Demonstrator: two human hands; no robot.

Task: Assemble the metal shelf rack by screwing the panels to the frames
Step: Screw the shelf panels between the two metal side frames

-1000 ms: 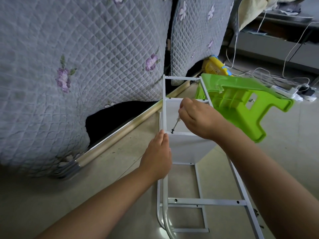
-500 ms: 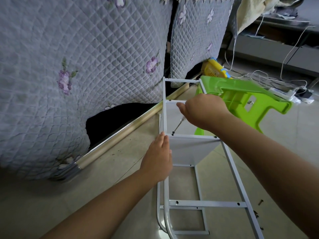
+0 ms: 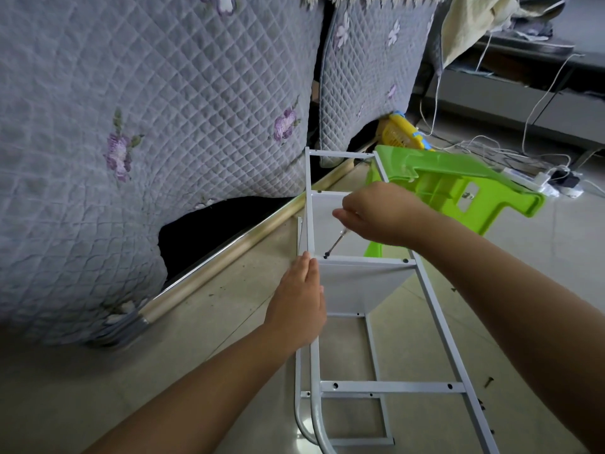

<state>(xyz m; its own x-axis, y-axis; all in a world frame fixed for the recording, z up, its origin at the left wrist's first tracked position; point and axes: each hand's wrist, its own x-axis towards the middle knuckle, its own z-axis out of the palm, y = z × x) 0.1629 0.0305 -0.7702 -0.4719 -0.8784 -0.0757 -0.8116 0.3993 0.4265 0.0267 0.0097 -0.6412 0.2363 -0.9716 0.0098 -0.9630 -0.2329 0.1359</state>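
Head view: the white rack frame [image 3: 435, 309] lies on the floor [image 3: 212, 316], its long axis running from near to far, the rounded end nearest. The right hand [image 3: 376, 214] grips a screwdriver [image 3: 335, 242], fingers curled round the handle; the shaft slants down-left onto a screw [image 3: 326, 256] at the panel [image 3: 357, 283] rail. The left hand [image 3: 299, 303] rests with straight fingers on the left upright. Best to keep the driver in line with the screw and press firmly while the left hand steadies the frame.
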